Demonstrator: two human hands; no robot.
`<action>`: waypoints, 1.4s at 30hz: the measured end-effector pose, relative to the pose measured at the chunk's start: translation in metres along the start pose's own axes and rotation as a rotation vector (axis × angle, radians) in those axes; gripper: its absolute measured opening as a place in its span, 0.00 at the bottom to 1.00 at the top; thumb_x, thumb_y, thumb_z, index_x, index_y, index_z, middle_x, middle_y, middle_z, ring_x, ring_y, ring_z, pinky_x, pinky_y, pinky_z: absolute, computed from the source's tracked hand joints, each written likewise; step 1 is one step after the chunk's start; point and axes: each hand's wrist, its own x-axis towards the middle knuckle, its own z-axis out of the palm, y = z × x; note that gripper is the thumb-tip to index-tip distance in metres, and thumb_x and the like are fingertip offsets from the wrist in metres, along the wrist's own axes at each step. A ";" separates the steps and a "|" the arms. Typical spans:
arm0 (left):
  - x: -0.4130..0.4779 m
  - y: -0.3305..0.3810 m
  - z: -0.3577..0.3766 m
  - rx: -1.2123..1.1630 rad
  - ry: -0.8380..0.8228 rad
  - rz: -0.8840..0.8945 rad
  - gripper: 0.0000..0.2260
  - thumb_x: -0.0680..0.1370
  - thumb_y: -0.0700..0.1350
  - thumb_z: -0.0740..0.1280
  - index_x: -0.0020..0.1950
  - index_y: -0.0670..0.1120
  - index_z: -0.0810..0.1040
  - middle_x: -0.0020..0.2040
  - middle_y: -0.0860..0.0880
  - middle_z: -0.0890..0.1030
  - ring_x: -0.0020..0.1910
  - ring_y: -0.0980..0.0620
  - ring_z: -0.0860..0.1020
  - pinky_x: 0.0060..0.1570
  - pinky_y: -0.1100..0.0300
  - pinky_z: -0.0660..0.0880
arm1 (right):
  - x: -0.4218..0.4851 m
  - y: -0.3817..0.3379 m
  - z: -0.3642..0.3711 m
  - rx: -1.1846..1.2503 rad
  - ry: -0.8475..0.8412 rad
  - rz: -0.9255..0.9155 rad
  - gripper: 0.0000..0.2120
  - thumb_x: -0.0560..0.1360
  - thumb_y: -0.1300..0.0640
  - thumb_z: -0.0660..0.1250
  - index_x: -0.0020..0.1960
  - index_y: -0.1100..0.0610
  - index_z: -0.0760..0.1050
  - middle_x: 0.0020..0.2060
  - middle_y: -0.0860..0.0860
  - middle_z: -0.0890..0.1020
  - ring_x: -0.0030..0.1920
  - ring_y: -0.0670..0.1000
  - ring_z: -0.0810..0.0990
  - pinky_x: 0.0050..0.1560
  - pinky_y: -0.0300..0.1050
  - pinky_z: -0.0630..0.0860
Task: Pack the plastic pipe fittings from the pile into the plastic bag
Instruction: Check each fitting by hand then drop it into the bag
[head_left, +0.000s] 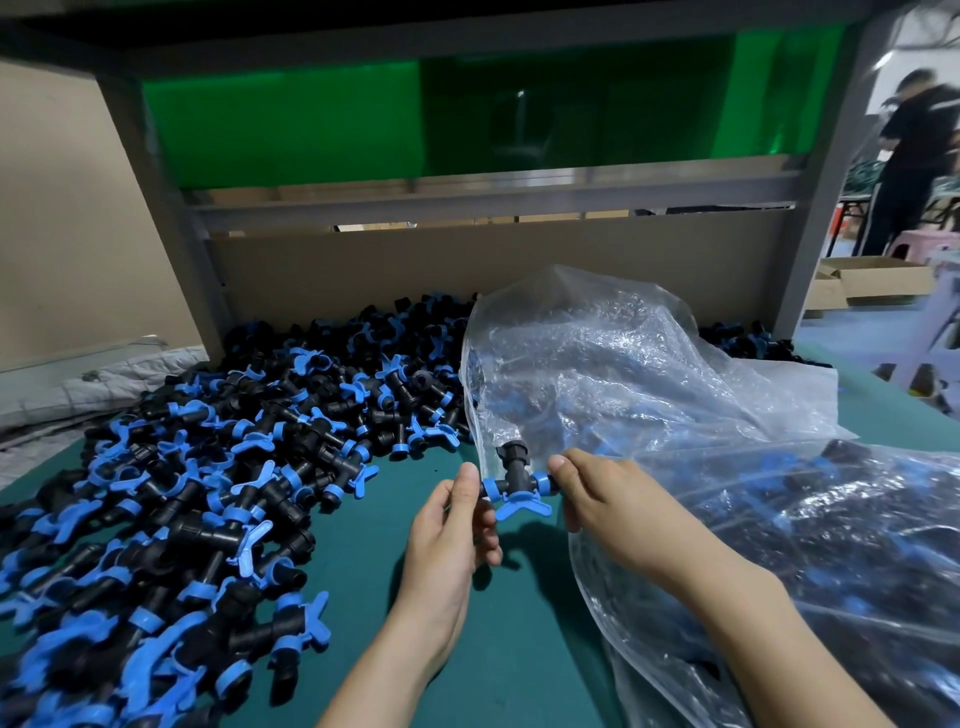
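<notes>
Two hands of yours on one tee fitting (514, 480), left hand (447, 525) pinching its left end, right hand (613, 504) pinching its right end, held at the edge of the plastic bag (623, 374), pile (208, 467) spread to your left on the green table (395, 499).

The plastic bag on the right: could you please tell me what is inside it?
Black and blue pipe fittings show through the clear plastic bag; crumples and glare hide how many there are.

Factory packing bench: bulk fittings pile (208, 467), metal frame (493, 208), cardboard boxes (878, 283).
</notes>
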 end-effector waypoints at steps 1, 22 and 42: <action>0.000 0.000 0.000 -0.003 0.001 0.002 0.18 0.73 0.59 0.66 0.42 0.44 0.72 0.31 0.52 0.73 0.28 0.54 0.69 0.26 0.63 0.68 | 0.000 0.000 0.000 -0.004 -0.002 0.000 0.19 0.84 0.44 0.49 0.40 0.51 0.68 0.36 0.49 0.83 0.45 0.53 0.78 0.54 0.54 0.74; 0.002 -0.003 -0.001 0.008 0.015 -0.021 0.20 0.71 0.59 0.67 0.44 0.41 0.75 0.33 0.49 0.74 0.29 0.54 0.72 0.28 0.61 0.72 | -0.001 0.001 -0.001 0.004 -0.028 0.010 0.16 0.84 0.44 0.51 0.46 0.52 0.69 0.41 0.53 0.80 0.44 0.55 0.77 0.52 0.54 0.74; 0.006 0.002 -0.004 -0.056 -0.003 -0.128 0.11 0.84 0.44 0.58 0.54 0.41 0.78 0.50 0.39 0.84 0.42 0.51 0.81 0.35 0.60 0.77 | -0.008 -0.032 -0.008 0.224 -0.012 -0.281 0.12 0.71 0.38 0.72 0.49 0.44 0.77 0.42 0.45 0.82 0.41 0.45 0.79 0.43 0.44 0.76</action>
